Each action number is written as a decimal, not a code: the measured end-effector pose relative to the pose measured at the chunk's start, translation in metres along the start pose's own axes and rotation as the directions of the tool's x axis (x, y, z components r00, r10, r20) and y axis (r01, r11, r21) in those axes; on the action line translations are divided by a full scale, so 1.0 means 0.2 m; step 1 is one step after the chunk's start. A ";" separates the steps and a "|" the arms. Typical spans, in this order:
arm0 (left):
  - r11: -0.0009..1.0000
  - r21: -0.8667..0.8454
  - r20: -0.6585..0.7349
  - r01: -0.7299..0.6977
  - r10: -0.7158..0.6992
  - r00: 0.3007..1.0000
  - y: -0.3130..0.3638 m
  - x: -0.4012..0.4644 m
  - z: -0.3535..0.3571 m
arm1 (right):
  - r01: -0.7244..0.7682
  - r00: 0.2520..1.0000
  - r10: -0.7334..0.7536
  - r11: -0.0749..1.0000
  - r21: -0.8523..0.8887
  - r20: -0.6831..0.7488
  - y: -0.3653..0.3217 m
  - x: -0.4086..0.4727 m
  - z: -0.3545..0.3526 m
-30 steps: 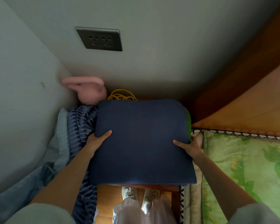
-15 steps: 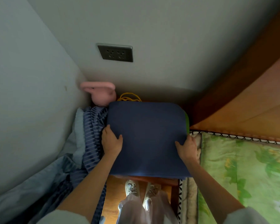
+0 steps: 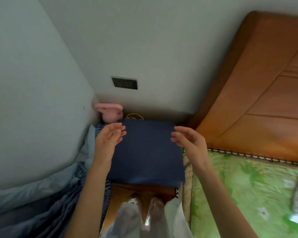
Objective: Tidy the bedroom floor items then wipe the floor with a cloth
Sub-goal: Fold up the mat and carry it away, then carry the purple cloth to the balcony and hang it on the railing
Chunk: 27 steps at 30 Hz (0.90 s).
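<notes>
Hovering both hands over the folded blue mat here, nothing gripped. My left hand (image 3: 108, 137) is fingers-out and relaxed above the mat's left edge, my right hand (image 3: 187, 139) the same above its right edge, palms facing each other. The blue mat (image 3: 146, 152) lies flat between them on a small wooden stand (image 3: 141, 187) jammed into the corner between wall and bed, its long axis running away from me toward the wall. It's just below both hands, neither one really nearer. I'd say this item is parked, so floor stuff comes next.

At the stand's far left corner there's a pink toy (image 3: 110, 113), and a yellow cord (image 3: 134, 116) pokes out behind the mat's far edge. Striped blue bedding (image 3: 62, 200) is piled along the left, and the green bedspread (image 3: 248, 191) is on my right. No containers anywhere that I can see.
</notes>
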<state>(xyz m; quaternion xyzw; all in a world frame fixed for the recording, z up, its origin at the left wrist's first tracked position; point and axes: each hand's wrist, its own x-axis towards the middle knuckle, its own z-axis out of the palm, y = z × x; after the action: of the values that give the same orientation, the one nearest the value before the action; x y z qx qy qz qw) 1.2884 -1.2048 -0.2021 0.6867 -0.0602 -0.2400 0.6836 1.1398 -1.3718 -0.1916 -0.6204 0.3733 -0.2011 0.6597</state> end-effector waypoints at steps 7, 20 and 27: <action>0.976 -0.218 0.028 -0.012 0.019 0.999 0.28 -0.27 0.07 | 0.084 0.988 -0.040 0.947 0.309 -0.146 -0.24 -0.28 -0.28; 0.997 -0.054 0.562 0.062 -0.021 0.827 0.44 -0.41 0.47 | 0.265 0.807 0.034 0.872 0.412 -0.590 -0.23 -0.85 -0.51; 0.993 0.099 0.784 0.059 -0.115 0.611 0.36 -0.58 0.55 | 0.345 0.586 0.111 0.862 0.371 -0.803 -0.12 -1.28 -0.44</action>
<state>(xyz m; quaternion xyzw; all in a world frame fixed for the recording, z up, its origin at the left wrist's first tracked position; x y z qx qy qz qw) 1.1589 -1.2623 -0.0987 0.5352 -0.3281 -0.5476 0.5532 0.9161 -1.2480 -0.1019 -0.2976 0.5217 -0.5907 0.5388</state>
